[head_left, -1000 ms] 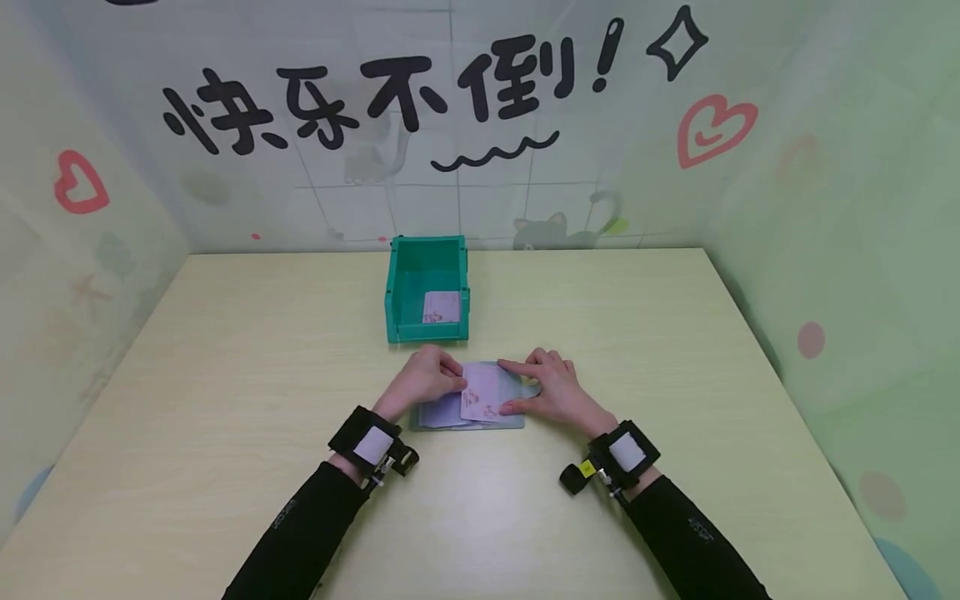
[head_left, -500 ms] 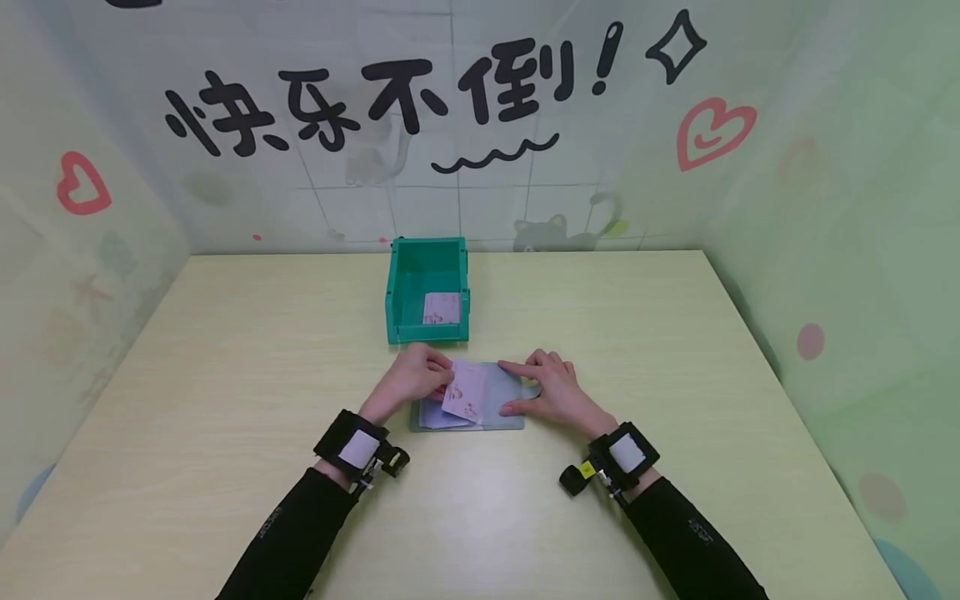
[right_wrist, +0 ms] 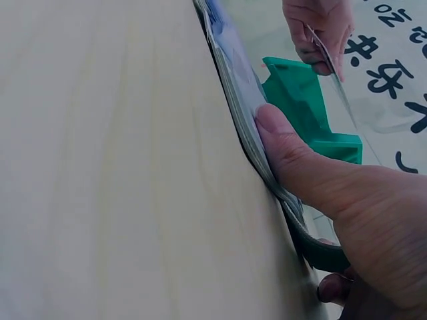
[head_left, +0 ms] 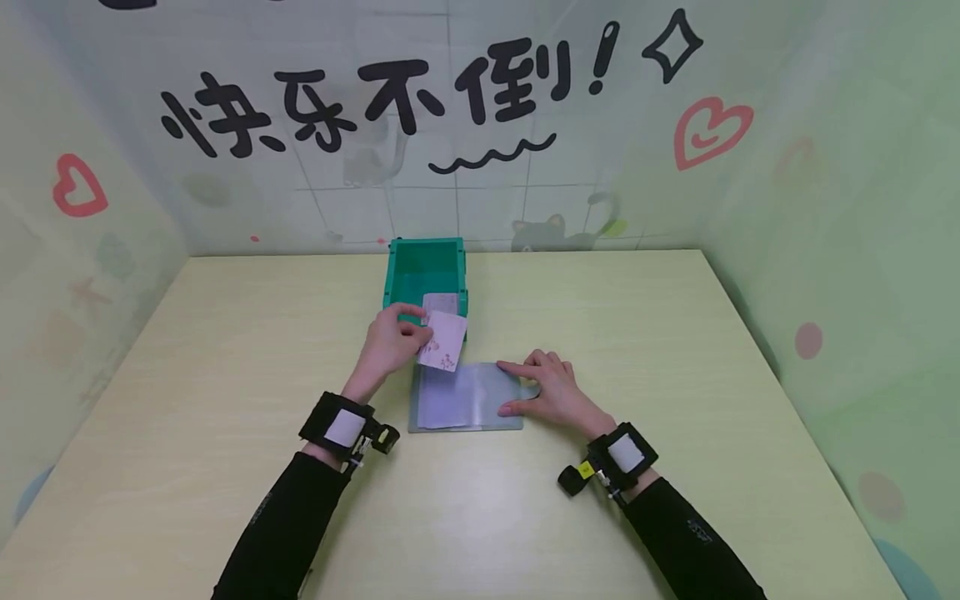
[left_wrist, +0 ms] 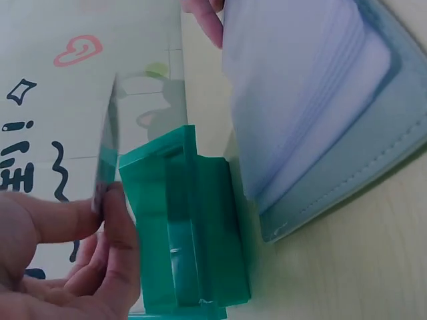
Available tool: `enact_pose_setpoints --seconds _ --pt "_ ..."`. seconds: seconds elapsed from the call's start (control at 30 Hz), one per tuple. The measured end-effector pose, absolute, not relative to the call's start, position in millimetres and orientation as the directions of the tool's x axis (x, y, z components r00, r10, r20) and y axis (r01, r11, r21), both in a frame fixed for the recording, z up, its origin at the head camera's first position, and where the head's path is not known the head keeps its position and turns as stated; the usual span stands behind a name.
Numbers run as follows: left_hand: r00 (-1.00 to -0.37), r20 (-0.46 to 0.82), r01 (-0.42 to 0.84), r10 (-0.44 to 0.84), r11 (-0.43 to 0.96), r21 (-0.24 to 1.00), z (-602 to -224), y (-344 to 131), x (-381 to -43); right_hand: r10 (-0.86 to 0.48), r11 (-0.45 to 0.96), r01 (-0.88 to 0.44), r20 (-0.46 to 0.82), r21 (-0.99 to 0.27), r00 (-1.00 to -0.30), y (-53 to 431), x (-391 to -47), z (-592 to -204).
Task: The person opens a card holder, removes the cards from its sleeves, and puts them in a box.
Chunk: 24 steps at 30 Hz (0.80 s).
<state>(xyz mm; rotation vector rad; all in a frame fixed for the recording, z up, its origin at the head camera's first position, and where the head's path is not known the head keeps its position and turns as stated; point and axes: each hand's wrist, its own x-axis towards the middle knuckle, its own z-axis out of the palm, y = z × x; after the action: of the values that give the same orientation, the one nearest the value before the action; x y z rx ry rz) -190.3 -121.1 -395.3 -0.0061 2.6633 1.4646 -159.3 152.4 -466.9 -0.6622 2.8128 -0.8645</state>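
Observation:
My left hand (head_left: pixel 392 342) pinches a pink card (head_left: pixel 446 343) with small printed figures, between thumb and fingers. The card is in the air, in front of the green bin's near end; the left wrist view shows it (left_wrist: pixel 109 143) nearly edge-on. Below it on the table lies an open card album (head_left: pixel 489 396) with a grey-blue cover and clear sleeve pages. My right hand (head_left: pixel 557 392) rests at the album's right edge. Its thumb (right_wrist: pixel 275 123) presses on the pages, and its index finger reaches the far corner. The album's strap (right_wrist: pixel 320 253) passes between thumb and fingers.
A green plastic bin (head_left: pixel 425 268) stands behind the album, towards the back edge of the table (head_left: pixel 225 375). Another pink card (head_left: pixel 441 301) lies inside it, partly hidden. Printed wall panels (head_left: pixel 360 200) close off the back and both sides.
My left hand has drawn the pink card left, then lifted it off the album towards the bin, uncovering the sleeve pages. My right hand has stayed in place.

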Motion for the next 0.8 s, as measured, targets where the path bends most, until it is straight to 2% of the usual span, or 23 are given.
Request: enact_pose_setpoints --seconds 0.13,0.23,0.53,0.8 --pt "-0.994 0.088 0.041 -0.064 0.530 0.847 -397.7 -116.0 -202.5 -0.445 0.739 -0.367 0.000 -0.566 -0.896 151.9 -159.9 -467.3" --pt "-0.983 0.151 0.070 -0.103 0.552 0.831 -399.4 -110.1 -212.0 -0.445 0.739 -0.362 -0.007 -0.568 -0.896 151.3 -160.6 -468.0" --pt "-0.996 0.072 0.020 -0.053 0.648 0.762 -407.9 -96.0 -235.7 -0.441 0.741 -0.362 -0.003 -0.566 -0.897 151.2 -160.4 -469.0" --pt "-0.999 -0.025 0.006 0.032 0.721 0.693 -410.6 -89.2 -239.7 -0.438 0.746 -0.368 0.007 -0.555 -0.899 151.9 -158.9 -466.4"
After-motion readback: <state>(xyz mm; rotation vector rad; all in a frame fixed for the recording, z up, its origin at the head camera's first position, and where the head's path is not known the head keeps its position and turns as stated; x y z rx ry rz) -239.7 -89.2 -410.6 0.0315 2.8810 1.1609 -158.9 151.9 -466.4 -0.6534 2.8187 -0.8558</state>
